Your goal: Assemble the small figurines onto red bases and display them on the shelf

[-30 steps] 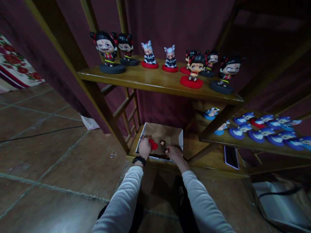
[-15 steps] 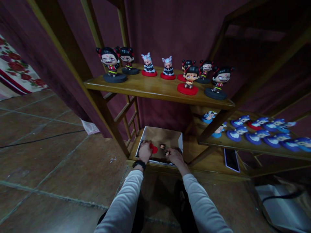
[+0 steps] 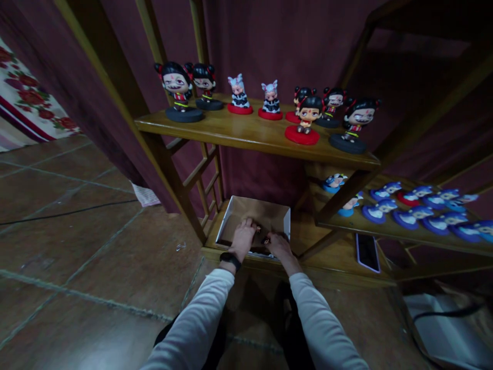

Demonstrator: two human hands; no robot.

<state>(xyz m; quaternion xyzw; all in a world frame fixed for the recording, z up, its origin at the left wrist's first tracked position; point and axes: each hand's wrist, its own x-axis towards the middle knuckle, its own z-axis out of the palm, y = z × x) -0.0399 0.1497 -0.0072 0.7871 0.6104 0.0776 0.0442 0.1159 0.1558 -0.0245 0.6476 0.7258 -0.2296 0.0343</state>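
Inside a shallow white-edged cardboard box [image 3: 265, 205], my left hand [image 3: 243, 237] has its fingers closed against a small dark-haired figurine [image 3: 258, 229]. Its palm and fingers cover part of the box floor, and the red disc seen there earlier is out of sight. On the box's right side, my right hand [image 3: 279, 245] pinches another small dark figurine [image 3: 266, 240] at its fingertips. Both little figures are partly hidden and their details are too small to read.
Above the box, a wooden shelf [image 3: 246, 132] bears several figurines on red or black bases. Rows of blue-purple figurines [image 3: 408, 216] stand on the right-hand shelf. Below them lies a phone [image 3: 367, 252]. A slanting wooden post [image 3: 341, 198] rises right of the box.
My left hand has moved right, from the red disc to the small figurine, and the disc no longer shows. My right hand stays at its figurine. The view has shifted slightly.
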